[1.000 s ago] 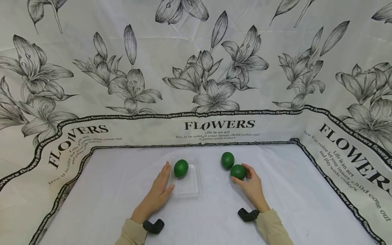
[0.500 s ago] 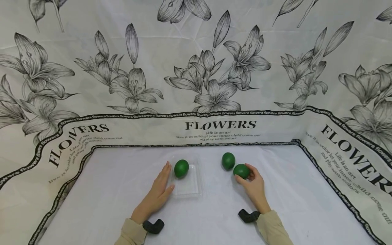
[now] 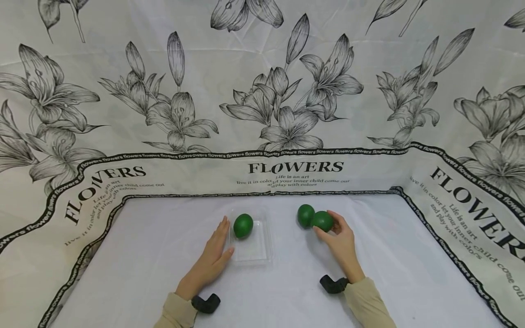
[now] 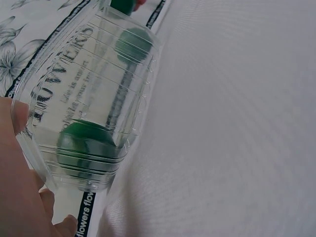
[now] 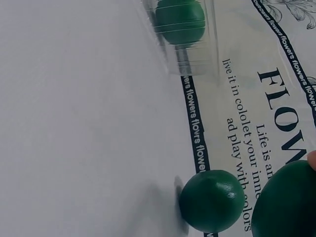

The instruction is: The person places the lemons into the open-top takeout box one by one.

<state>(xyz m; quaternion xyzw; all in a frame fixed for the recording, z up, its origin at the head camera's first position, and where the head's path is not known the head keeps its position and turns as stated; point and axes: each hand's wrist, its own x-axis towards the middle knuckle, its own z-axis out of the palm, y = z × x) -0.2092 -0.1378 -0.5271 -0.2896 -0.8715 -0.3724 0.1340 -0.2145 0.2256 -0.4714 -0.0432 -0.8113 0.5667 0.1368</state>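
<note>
In the head view, my right hand (image 3: 339, 243) pinches a smooth green lime (image 3: 322, 221) between thumb and fingers. A second lime (image 3: 305, 216) rests on the white cloth just left of it, and the two overlap in this view. The right wrist view shows the held lime (image 5: 289, 202) large at the right edge, with one fingertip beside it. My left hand (image 3: 209, 257) lies with straight fingers along the left side of a clear plastic container (image 3: 266, 246). One lime (image 3: 243, 226) sits inside, toward the container's far left; the left wrist view shows it (image 4: 86, 148) through the ribbed wall.
White cloth (image 3: 287, 296) covers the table. A fabric backdrop (image 3: 197, 175) with flower drawings and lettering rises behind it and along both sides. A dark curved wrist piece (image 3: 206, 303) sits at my left cuff, and a similar one (image 3: 333, 284) at my right.
My right hand has shifted the pinched lime slightly right, then farther from me, so it now overlaps the neighbouring lime in view. My left hand and the container have stayed in place.
</note>
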